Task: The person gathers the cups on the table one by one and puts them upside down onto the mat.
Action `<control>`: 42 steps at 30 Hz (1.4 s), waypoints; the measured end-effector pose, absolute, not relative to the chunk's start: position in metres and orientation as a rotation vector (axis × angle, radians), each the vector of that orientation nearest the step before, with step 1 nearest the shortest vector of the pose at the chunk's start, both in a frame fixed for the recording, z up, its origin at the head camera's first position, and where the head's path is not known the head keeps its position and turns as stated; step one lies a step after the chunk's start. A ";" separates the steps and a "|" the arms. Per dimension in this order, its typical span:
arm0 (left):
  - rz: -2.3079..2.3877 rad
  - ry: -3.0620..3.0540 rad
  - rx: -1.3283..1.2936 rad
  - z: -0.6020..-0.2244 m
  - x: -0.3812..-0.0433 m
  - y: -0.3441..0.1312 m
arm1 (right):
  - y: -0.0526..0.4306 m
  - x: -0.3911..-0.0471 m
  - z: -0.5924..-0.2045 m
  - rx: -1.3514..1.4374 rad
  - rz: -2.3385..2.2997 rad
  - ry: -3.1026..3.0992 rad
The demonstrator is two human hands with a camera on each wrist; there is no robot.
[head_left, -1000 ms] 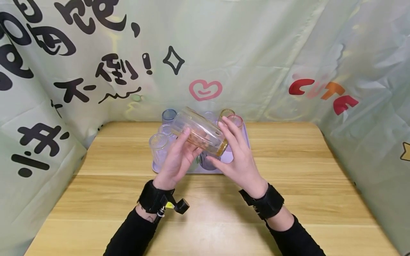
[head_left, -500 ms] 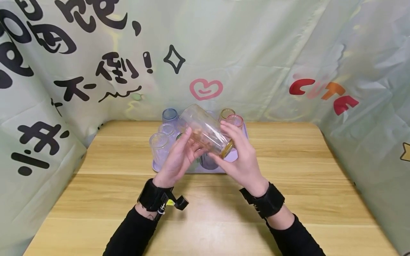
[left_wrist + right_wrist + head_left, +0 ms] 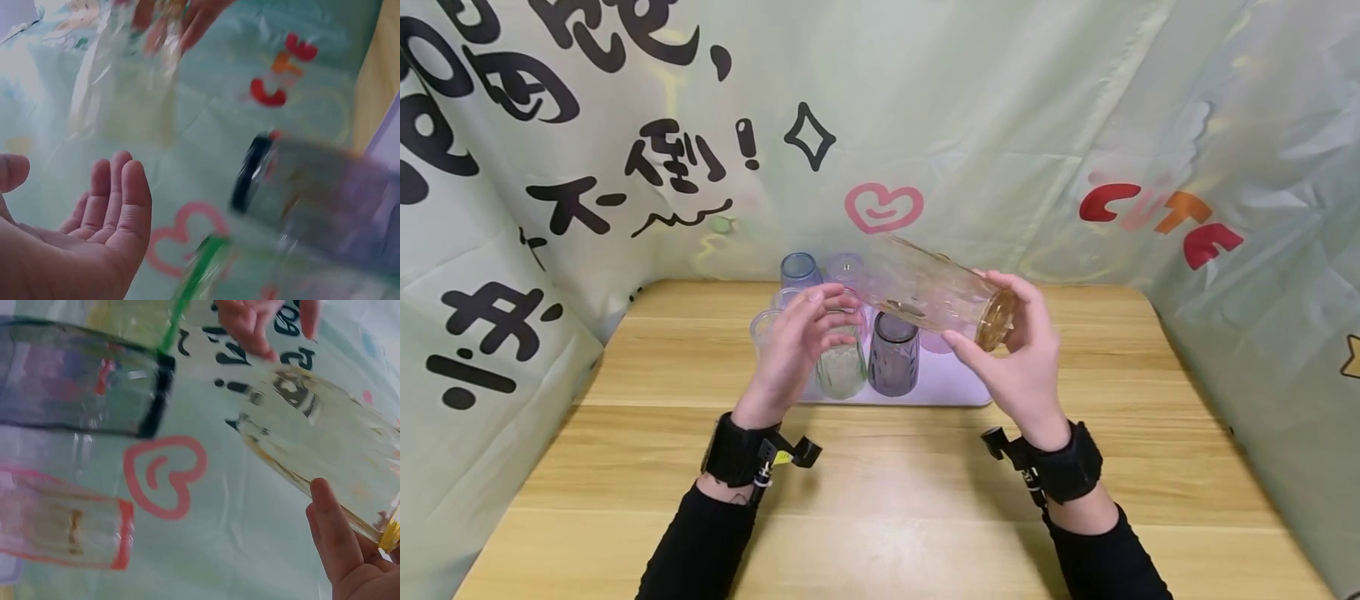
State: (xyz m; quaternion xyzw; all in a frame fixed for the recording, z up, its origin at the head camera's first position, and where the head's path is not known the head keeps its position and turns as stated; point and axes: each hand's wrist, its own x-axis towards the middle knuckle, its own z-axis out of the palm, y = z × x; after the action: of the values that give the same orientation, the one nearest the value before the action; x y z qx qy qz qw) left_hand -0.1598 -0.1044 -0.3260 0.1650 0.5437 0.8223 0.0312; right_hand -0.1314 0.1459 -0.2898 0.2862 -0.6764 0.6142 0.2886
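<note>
A tall, clear amber-tinted drinking glass [image 3: 936, 287] is held tilted above the tray, its mouth toward the upper left. My right hand [image 3: 1026, 358] grips it near the thick amber base, thumb on one side and fingers on the other. Off the glass, my left hand [image 3: 790, 354] is raised with its fingers loosely spread and holds nothing. The left wrist view shows that left palm [image 3: 94, 244] bare, below the blurred glass [image 3: 131, 100]. Below the hands, a dark grey glass [image 3: 893, 358] and a green-tinted glass [image 3: 841, 367] stand upright, the green one partly behind my left fingers.
A lilac tray [image 3: 940, 393] on the wooden table [image 3: 880, 517] carries several more tinted glasses. Among them are a blue one [image 3: 800, 267] at the back, a clear one [image 3: 765, 325] on the left and a pink one [image 3: 936, 340]. A printed curtain [image 3: 1000, 125] hangs behind the table.
The amber glass has moved right in my right hand and leans nearer to horizontal. My left hand has let go of it and drawn back to the left.
</note>
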 end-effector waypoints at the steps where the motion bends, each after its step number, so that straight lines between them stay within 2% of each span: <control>1: 2.559 1.704 0.511 -0.325 -0.161 -0.109 | 0.148 -0.131 -0.288 0.755 1.645 -1.791; 7: 2.741 1.988 0.433 -0.322 -0.171 -0.144 | 0.161 -0.130 -0.279 0.603 1.519 -1.888; 14: 2.940 2.125 0.073 -0.340 -0.191 -0.190 | 0.173 -0.140 -0.285 0.508 1.245 -2.197; 20: 2.818 2.149 -0.359 -0.365 -0.207 -0.211 | 0.186 -0.159 -0.306 0.453 1.170 -2.270; 29: 2.499 2.340 -0.605 -0.383 -0.218 -0.215 | 0.192 -0.169 -0.316 0.472 0.997 -2.450; 34: 2.131 2.448 -0.585 -0.398 -0.219 -0.224 | 0.194 -0.176 -0.324 0.461 0.996 -2.627; 42: 1.473 2.638 -0.255 -0.418 -0.221 -0.232 | 0.197 -0.187 -0.338 0.456 0.936 -2.766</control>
State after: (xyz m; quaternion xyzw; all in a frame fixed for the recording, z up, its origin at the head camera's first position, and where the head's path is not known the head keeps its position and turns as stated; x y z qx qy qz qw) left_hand -0.2208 -0.2317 -0.4180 -0.0841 0.8687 0.4851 0.0549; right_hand -0.1872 0.1972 -0.3378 0.1536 -0.9318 0.3154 0.0931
